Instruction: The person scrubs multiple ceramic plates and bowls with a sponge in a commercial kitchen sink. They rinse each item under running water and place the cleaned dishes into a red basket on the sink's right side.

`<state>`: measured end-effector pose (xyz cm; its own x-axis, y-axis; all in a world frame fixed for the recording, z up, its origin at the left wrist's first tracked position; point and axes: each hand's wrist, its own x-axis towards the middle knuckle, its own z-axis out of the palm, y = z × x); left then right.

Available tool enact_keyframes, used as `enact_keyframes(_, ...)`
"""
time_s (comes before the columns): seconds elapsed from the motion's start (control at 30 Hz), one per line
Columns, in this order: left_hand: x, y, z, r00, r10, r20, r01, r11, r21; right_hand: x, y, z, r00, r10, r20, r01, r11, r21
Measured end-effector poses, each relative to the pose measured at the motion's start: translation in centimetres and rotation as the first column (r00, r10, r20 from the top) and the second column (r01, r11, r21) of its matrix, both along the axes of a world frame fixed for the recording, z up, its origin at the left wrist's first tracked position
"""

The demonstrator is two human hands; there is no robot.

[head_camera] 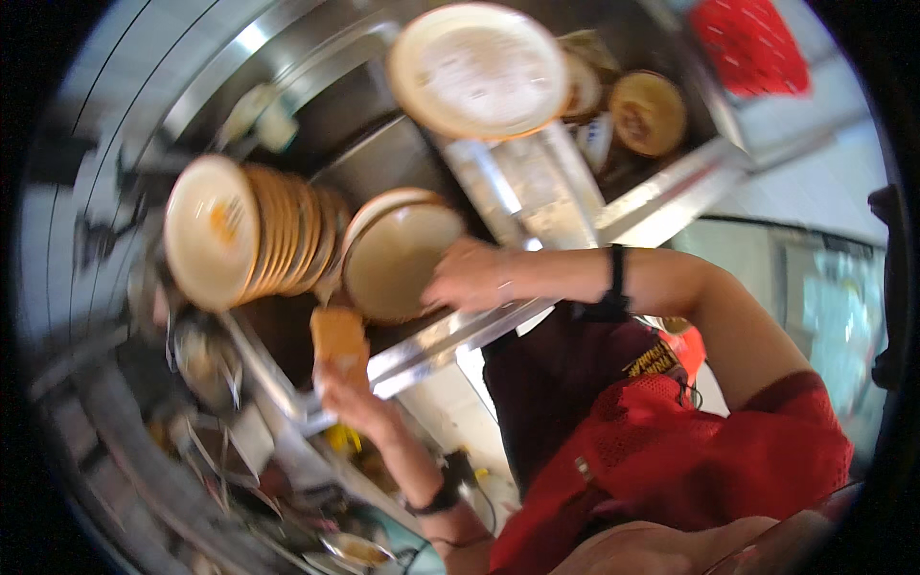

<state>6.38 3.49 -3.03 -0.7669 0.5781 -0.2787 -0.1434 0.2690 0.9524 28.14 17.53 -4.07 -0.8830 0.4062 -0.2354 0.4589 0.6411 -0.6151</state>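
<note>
My left hand (352, 395) grips an orange sponge (339, 334) above the front edge of a stainless-steel sink (377, 154). The fingers of my right hand (467, 274) are on the near rim of a cream bowl (399, 251) with an orange-brown outside. That bowl is tilted, its inside facing up, and another pale rim shows behind it. Left of it, a leaning stack of similar bowls (287, 230) rests on its side; the end bowl (212, 233) has an orange mark inside. Motion blurs both hands.
A large bowl (478, 79) of whitish, foamy liquid stands beyond the metal divider (528, 187). Past it sits a smaller yellowish bowl (647, 113). A red perforated basket (751, 47) is at the upper right. A pale object (262, 118), blurred, lies at the sink's back left.
</note>
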Motion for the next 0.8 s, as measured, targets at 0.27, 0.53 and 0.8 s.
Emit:
enact_keyframes(0.27, 9.3, 5.1, 6.0, 0.933, -0.341, 0.112, 0.338, 0.94, 0.043, 2.6, -1.4, -6.3, 0.993, 0.109, 0.048, -0.119, 0.935, 0.335)
enact_keyframes(0.53, 30.5, 18.5, 4.5, 0.334, -0.857, -0.392, 0.932, 0.363, 0.001, 23.2, -1.0, 1.6, 0.916, -0.368, -0.161, 0.4, 0.867, 0.296)
enact_keyframes(0.8, 45.7, 33.2, -12.7, -0.296, -0.916, -0.271, 0.635, 0.023, -0.772, 40.2, -1.9, 5.4, 0.518, -0.85, -0.096, 0.851, 0.524, -0.049)
